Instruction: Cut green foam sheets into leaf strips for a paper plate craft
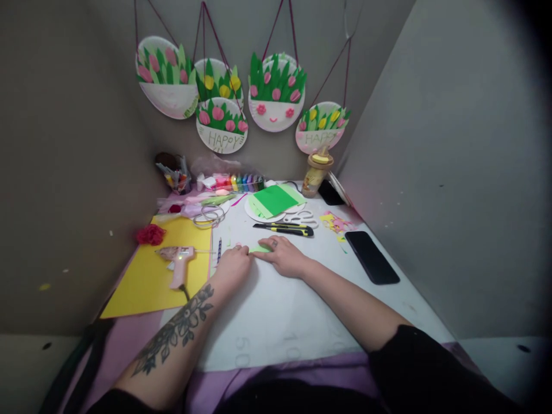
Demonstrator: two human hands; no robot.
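Note:
A small piece of light green paper [260, 249] lies on the white tabletop sheet [276, 310] between my hands. My left hand [235, 263] is closed, its fingertips at the paper's left end. My right hand [285, 256] rests on the right side of the paper with fingers stretched out and apart. One right fingertip meets the left thumb at the paper's near edge. Just beyond my hands lies a black and yellow utility knife [283, 230]. A dark patterned pencil [219, 249] lies left of my left hand.
A pink glue gun [181, 264] lies on yellow sheets [129, 287] at left, its cord under my left forearm. Green paper [278, 199] and white scissors [302, 218] lie farther back. A phone [371, 257] is at right, a drink cup [317, 173] behind. Decorated paper plates [276, 115] hang above.

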